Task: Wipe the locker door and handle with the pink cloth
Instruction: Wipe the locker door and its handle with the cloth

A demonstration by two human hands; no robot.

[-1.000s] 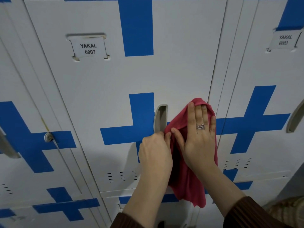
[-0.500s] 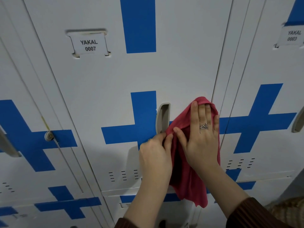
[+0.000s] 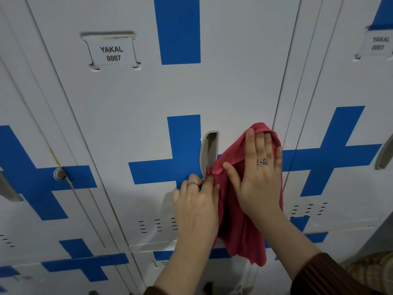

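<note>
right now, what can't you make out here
- Lower end of the handle: head view, covered by the pink cloth and the left hand pinching it.
- Locker door under the cloth and the flat right hand: head view, covered, so clean or dirty is unknown.
- Small label on the locker below: head view, too small, partly behind the left forearm.
- Neighbouring handle at right: head view, cut off by the frame edge.

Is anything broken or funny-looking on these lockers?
Only small things: the blue cross has a chipped, ragged edge right beside the handle, and a yellow streak marks the neighbouring door on the left. Nothing looks broken.
</note>
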